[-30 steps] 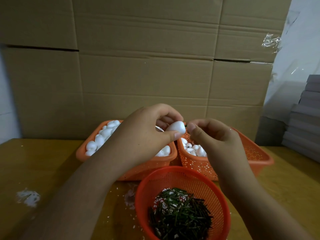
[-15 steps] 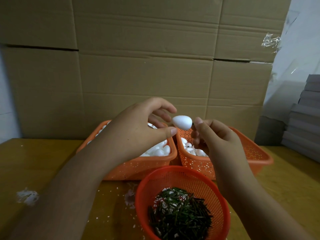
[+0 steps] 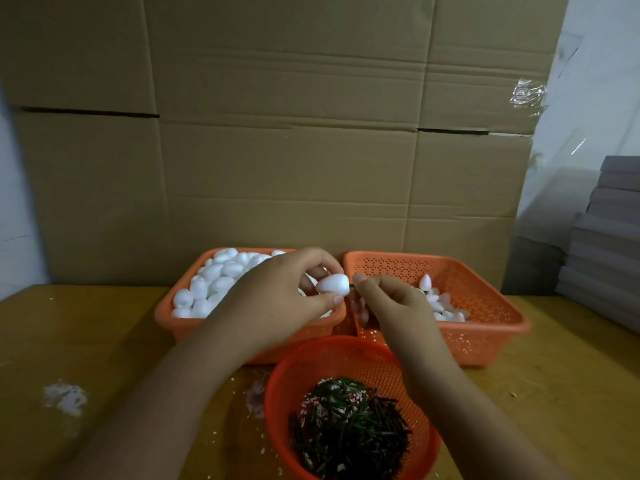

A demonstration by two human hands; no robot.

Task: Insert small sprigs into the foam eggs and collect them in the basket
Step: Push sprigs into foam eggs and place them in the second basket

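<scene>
The left hand (image 3: pixel 277 299) pinches an egg (image 3: pixel 332 284) between thumb and fingers, wide end toward the right hand (image 3: pixel 391 299). That hand pinches a sprig (image 3: pixel 352 286) at the egg's end; best pushed straight along the axis, egg braced.

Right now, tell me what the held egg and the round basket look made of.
Egg: probably foam; matte white, faintly grainy, white crumbs scattered nearby. Round basket: likely moulded plastic; uniform orange-red, slight sheen, regular perforated holes.
</scene>
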